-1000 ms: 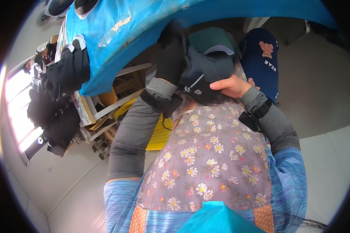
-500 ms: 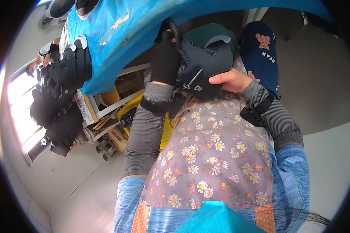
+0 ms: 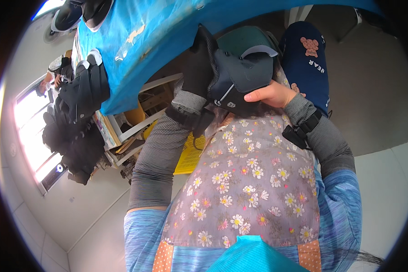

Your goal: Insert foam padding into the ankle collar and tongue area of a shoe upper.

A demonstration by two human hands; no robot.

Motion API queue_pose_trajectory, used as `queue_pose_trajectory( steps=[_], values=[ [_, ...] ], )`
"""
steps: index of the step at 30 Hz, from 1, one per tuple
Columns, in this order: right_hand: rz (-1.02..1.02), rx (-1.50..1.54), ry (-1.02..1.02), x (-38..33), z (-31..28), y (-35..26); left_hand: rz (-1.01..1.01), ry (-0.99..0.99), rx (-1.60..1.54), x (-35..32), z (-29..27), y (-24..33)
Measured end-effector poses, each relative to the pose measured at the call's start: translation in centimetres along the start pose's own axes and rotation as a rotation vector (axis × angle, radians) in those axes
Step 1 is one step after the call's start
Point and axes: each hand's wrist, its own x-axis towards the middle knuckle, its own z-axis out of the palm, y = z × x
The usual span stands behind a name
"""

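A black shoe upper (image 3: 245, 75) with a pale collar edge and a thin light stripe lies over my lap, in front of the apron. My right hand (image 3: 276, 94), bare, is closed on its lower right edge, thumb flat on top and fingers hidden underneath. My left hand (image 3: 197, 75), in a black glove, is at the upper's left side against the dark mesh part. Its fingers are hidden behind the black material, but it appears to hold that side. Behind the upper shows a dark green rounded thing (image 3: 240, 38).
A table with a blue cover (image 3: 158, 27) curves across the top. Several black uppers (image 3: 84, 84) hang at its left edge, above more dark pieces (image 3: 75, 140). Below are a shelf (image 3: 136, 124) and a yellow basket (image 3: 188, 156). Another person (image 3: 54, 75) is far left.
My left hand has turned, and its fingertips no longer show; the left forearm has swung outward to the left. The upper has moved slightly down. My right hand keeps nearly the same hold.
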Motion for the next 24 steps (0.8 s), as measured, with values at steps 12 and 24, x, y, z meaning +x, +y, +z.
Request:
queue_pose_trajectory(
  steps=[12,24],
  values=[
    [0.042,0.101,0.014,0.4,0.4,0.1,-0.180,-0.007,-0.148,-0.4,-1.8,0.7],
    [0.041,0.071,0.019,0.8,0.1,-0.1,-0.122,-0.031,-0.251,0.2,-0.9,0.1]
  ],
)
